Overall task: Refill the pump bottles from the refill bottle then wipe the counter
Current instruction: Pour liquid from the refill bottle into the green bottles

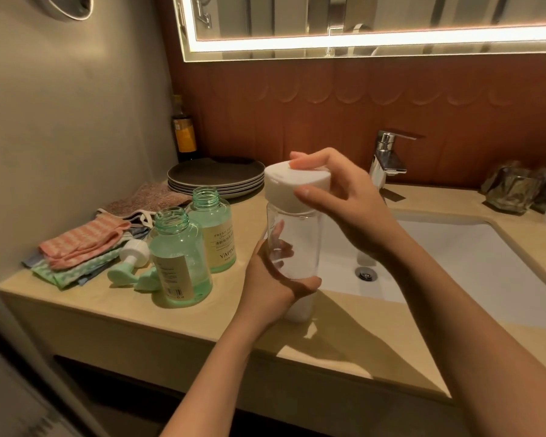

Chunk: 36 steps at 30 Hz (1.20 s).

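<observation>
Here the step seems to be turning the white cap (292, 184) on the clear refill bottle (293, 244); whether it is coming off or going on cannot be told. To do it well, keep the bottle upright and low over the desk (123, 313), brace its body firmly with the lower hand, and turn only the cap, so nothing spills toward the sink (454, 263). The left hand (271, 282) wraps round the bottle's lower half, fingers curled behind the clear wall. The right hand (344, 212) grips the cap from above, thumb on the front rim. The green pump bottles (180, 260) stand open-necked just to the left, their pump heads (130, 263) lying beside them near the cloths (82, 247).
</observation>
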{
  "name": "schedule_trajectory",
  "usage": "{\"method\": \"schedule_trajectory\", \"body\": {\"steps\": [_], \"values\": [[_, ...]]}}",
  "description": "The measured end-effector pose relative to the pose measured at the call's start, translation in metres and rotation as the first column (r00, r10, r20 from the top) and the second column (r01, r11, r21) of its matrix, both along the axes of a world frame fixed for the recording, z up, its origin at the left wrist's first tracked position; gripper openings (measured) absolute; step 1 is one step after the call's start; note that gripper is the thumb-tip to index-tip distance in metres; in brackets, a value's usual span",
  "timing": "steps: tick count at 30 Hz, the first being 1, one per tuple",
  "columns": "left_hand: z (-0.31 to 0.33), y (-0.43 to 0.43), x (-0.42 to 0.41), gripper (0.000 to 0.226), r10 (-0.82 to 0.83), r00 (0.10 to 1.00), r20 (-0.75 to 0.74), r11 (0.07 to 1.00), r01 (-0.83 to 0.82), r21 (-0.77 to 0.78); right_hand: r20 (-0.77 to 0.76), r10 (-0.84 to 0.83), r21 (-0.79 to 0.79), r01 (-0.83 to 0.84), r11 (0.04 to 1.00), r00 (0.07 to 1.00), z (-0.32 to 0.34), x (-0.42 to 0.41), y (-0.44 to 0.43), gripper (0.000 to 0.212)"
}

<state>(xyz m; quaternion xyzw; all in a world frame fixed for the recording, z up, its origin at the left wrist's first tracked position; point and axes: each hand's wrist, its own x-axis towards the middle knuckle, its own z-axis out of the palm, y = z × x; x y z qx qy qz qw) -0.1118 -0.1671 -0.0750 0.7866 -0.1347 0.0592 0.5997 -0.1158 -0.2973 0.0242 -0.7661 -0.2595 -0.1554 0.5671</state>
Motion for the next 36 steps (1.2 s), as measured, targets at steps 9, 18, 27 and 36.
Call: {"method": "schedule_trajectory", "body": {"steps": [9, 18, 27, 36], "values": [[-0.002, -0.001, 0.001, 0.099, 0.019, 1.0, 0.007, 1.0, -0.019, 0.0, -0.076, 0.03, 0.16, -0.017, 0.987, 0.997, -0.005, -0.004, 0.013, 0.045], [-0.002, -0.001, -0.001, 0.098, 0.015, 1.0, -0.005, 1.0, -0.015, -0.009, -0.052, -0.125, 0.071, 0.128, 0.989, 0.991, -0.002, -0.004, 0.001, 0.075], [0.0, -0.001, -0.001, 0.1, 0.019, 1.0, -0.012, 1.0, -0.019, 0.001, -0.11, -0.049, 0.078, 0.058, 0.995, 0.993, 0.006, 0.0, -0.004, 0.07], [-0.001, -0.004, 0.002, 0.103, 0.054, 0.999, 0.003, 0.997, -0.054, 0.055, -0.031, -0.201, -0.066, 0.199, 0.978, 0.979, 0.0, 0.003, 0.013, 0.069]]}}
